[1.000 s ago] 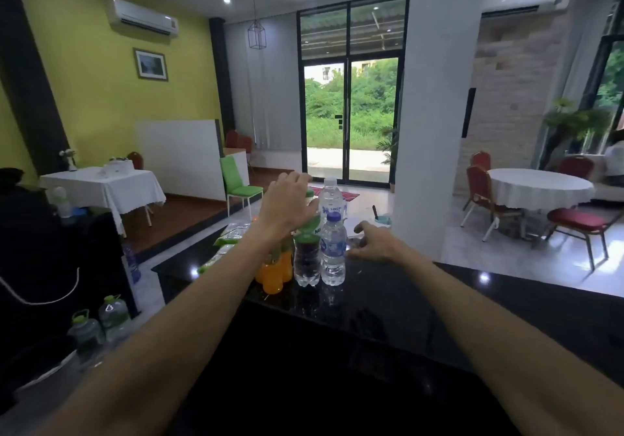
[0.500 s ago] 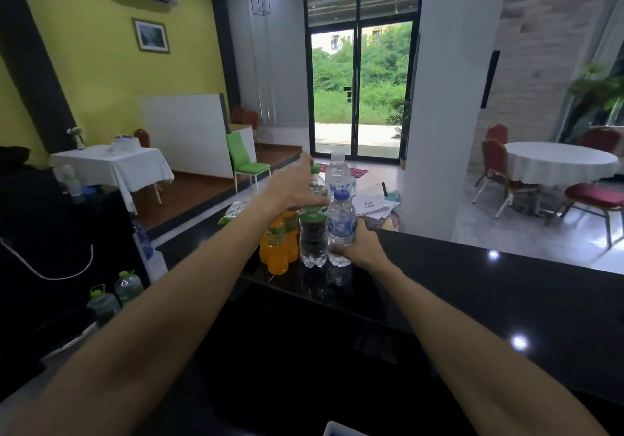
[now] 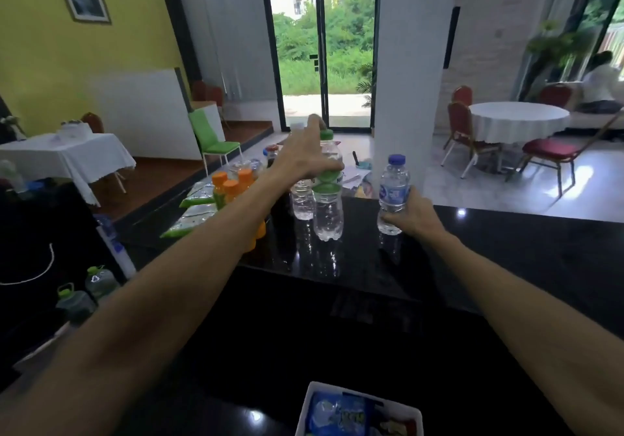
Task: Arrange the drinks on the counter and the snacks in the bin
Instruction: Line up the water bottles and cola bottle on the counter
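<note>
Two bare arms reach out over the black counter [image 3: 506,249], with a white bin [image 3: 410,413] of snack packets at the near edge. The right hand [image 3: 417,214] grips a blue-capped water bottle [image 3: 393,192] standing on the counter, well apart from the cluster. Farther left, the left hand [image 3: 304,162] clasps a green-capped bottle [image 3: 328,212] beside orange bottles [image 3: 231,187] and green snack packets [image 3: 189,221]

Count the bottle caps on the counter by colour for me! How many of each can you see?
Orange caps: 3
Green caps: 1
Blue caps: 1
Red caps: 1
Total: 6 caps clearly seen. The left hand hides part of the cluster, so more may sit behind it.
</note>
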Action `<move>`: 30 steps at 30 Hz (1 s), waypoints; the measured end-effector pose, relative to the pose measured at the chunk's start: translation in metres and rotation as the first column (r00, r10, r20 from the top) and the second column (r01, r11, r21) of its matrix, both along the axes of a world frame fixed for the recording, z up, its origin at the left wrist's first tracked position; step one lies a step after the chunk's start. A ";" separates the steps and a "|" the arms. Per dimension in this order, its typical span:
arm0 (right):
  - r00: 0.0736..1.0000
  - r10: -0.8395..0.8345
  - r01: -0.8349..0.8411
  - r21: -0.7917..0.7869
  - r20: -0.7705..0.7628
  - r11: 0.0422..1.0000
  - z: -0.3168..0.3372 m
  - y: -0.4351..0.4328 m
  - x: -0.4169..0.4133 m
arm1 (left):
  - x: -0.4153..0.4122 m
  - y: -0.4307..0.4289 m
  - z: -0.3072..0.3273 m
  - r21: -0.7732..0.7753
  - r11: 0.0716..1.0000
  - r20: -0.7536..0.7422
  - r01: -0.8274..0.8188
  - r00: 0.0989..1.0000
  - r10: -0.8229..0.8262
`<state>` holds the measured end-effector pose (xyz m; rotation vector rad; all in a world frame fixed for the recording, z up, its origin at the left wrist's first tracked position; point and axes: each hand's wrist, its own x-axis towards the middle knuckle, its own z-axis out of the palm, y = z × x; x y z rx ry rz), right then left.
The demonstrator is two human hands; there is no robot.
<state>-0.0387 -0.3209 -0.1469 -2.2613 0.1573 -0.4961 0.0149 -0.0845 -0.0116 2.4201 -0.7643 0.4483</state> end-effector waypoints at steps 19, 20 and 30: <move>0.956 -0.289 0.288 0.030 0.047 0.957 -0.023 -0.136 -0.077 | -0.032 -0.104 -0.024 -0.140 0.957 -0.051 0.253 0.964 -0.262; 0.953 -0.297 0.296 0.040 0.050 0.955 -0.025 -0.135 -0.077 | -0.033 -0.104 -0.030 -0.162 0.957 -0.072 0.241 0.964 -0.255; 0.920 -0.384 0.377 0.089 0.075 0.922 -0.036 -0.122 -0.083 | -0.030 -0.098 -0.157 -0.329 0.935 -0.370 0.133 0.893 -0.257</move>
